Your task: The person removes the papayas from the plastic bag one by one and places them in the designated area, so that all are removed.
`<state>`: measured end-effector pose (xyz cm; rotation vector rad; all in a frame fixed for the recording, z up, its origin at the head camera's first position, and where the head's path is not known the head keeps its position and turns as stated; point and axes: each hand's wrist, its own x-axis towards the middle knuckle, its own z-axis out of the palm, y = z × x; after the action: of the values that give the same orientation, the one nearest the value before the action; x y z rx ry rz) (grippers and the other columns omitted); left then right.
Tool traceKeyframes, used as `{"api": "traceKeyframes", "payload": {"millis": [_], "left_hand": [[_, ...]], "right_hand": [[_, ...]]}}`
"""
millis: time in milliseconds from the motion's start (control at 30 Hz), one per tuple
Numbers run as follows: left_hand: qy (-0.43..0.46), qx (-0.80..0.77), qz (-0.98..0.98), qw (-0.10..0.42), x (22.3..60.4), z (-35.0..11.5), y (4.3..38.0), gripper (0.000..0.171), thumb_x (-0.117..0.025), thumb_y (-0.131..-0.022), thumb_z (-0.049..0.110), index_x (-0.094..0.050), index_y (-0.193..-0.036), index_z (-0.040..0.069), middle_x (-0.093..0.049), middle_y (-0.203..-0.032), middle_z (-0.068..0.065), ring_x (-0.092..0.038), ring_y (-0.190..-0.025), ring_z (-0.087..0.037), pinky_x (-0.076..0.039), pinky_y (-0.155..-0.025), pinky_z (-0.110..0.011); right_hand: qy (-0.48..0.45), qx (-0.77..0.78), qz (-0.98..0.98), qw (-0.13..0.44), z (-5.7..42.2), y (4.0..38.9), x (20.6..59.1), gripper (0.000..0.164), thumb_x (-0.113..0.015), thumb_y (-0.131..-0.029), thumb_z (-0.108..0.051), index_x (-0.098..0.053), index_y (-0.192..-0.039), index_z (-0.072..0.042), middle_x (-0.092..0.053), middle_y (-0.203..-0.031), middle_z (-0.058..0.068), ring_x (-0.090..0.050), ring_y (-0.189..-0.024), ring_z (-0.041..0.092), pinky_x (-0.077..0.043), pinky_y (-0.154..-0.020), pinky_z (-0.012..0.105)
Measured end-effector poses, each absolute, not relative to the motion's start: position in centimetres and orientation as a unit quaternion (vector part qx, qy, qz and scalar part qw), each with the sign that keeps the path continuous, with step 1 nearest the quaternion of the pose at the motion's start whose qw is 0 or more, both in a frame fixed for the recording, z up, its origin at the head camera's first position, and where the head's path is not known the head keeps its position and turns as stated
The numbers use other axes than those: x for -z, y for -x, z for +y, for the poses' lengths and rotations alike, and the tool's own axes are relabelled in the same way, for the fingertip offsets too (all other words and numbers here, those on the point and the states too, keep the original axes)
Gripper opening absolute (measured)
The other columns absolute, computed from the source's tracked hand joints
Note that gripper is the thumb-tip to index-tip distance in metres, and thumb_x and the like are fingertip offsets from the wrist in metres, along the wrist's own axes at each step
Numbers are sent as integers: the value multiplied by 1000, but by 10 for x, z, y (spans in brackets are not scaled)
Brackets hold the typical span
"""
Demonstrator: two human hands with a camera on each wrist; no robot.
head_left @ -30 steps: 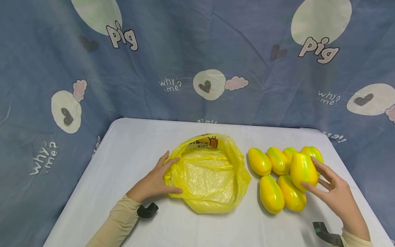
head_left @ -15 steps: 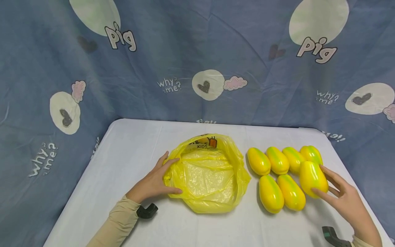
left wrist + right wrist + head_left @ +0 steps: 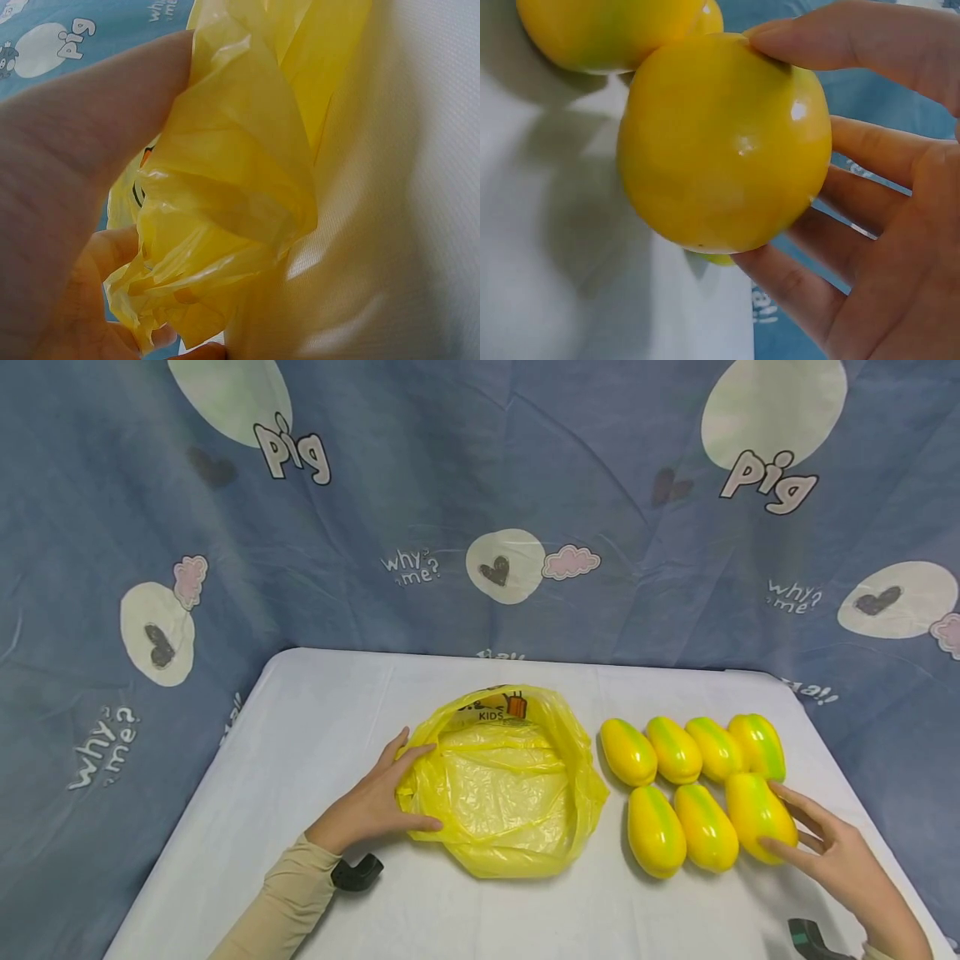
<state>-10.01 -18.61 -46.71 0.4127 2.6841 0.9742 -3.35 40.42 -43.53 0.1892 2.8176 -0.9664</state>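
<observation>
An open yellow plastic bag (image 3: 502,789) lies in the middle of the white table (image 3: 315,727). My left hand (image 3: 416,787) pinches its left rim between thumb and fingers; the left wrist view shows the bag film (image 3: 240,187) bunched against that hand (image 3: 67,195). My right hand (image 3: 791,822) holds a yellow-green mango (image 3: 750,810) that rests on the table at the right end of the front row. In the right wrist view my fingers (image 3: 870,202) curl around this mango (image 3: 720,142).
Several other mangoes lie in two rows right of the bag, such as the back left one (image 3: 628,752) and the front left one (image 3: 655,831). A blue printed cloth (image 3: 450,485) hangs behind the table. The table's right edge is close to my right hand.
My right hand carried the mango from above the pile down and to the right, setting it at the end of the front row. The left hand and bag stayed still.
</observation>
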Motion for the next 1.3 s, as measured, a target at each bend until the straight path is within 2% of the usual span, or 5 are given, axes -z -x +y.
{"api": "traceKeyframes", "payload": {"millis": [200, 433, 833, 1100, 1300], "left_hand": [[-141, -330, 925, 126, 468, -186, 100, 110, -87, -70, 65, -36, -160, 29, -1, -175, -15, -28, -154, -50, -41, -112, -69], [-141, -330, 925, 127, 469, -187, 100, 110, -87, -70, 67, -36, -160, 29, -1, -175, -14, -28, -154, -50, -41, -112, -69], [-142, -329, 925, 126, 470, -187, 101, 111, -87, -70, 67, -35, -160, 29, -1, -175, -14, -27, -154, -49, -41, -112, -69], [-142, -332, 924, 128, 471, -187, 102, 111, -86, -69, 67, -35, -160, 29, -1, -175, -14, -26, -155, -50, -40, -112, -70], [-144, -334, 922, 130, 471, -186, 102, 110, -86, -70, 67, -35, -160, 29, -1, -175, -15, -25, -155, -50, -39, -113, -70]], "right_hand": [[-54, 326, 938, 101, 407, 34, 438, 88, -77, -94, -37, -32, -161, -2, -40, -157, 32, -26, -100, -29, -47, -79, 1], [-55, 307, 941, 133, 407, 36, 441, 85, -74, -96, -37, -32, -160, -1, -39, -157, 34, -48, -127, 28, -55, -99, 53], [-61, 340, 930, 128, 406, 35, 449, 87, -71, -97, -40, -27, -163, -4, -33, -162, 32, -33, -138, 46, -41, -104, 73], [-58, 330, 937, 100, 405, 31, 450, 87, -72, -96, -43, -29, -163, -7, -39, -159, 30, -43, -130, 5, -50, -106, 52], [-11, 368, 929, -44, 394, 30, 454, 71, -76, -96, -21, -42, -157, -8, -45, -148, -27, -26, -120, -32, -32, -89, -7]]}}
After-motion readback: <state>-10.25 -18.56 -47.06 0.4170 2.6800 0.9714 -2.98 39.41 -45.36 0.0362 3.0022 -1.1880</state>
